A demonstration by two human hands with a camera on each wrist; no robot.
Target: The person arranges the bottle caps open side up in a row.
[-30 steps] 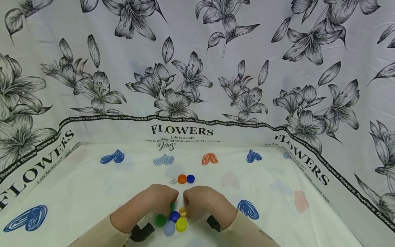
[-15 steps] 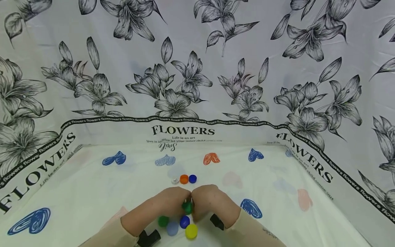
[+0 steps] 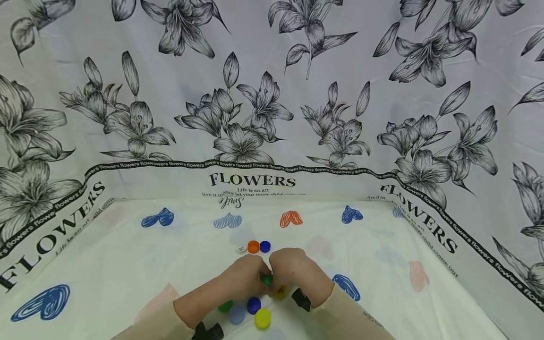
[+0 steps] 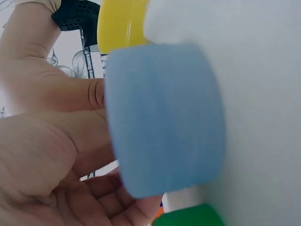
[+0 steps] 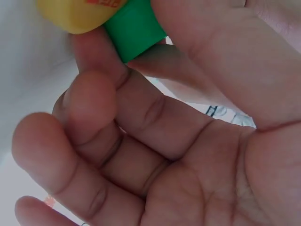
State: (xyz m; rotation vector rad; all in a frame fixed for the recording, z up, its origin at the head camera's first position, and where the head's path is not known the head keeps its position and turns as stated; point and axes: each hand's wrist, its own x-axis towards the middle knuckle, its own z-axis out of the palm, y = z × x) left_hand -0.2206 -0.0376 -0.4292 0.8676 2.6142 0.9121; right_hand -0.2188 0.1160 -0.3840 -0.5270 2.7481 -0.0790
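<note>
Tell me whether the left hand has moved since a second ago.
Yes, the left hand moved right in the head view, relative to the orange cap.

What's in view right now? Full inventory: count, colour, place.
Flower-print fabric backdrop: 1, white with black print, behind
Heart-print tablecloth: 1, white, under the caps
Round plastic caps, far row: 3, clear cap, orange cap, far blue cap, left to right
Round plastic caps, near group: 4, green cap, light-blue cap, near blue cap, yellow cap, between the forearms
Rounded amber cap: 1, amber, at right hand
Green plastic piece: 1, green, partly hidden, in left hand
Wrist devices: 2, black, one per wrist
Sleeves: 2, beige, on forearms
Hands: 2, bare, close together
</note>
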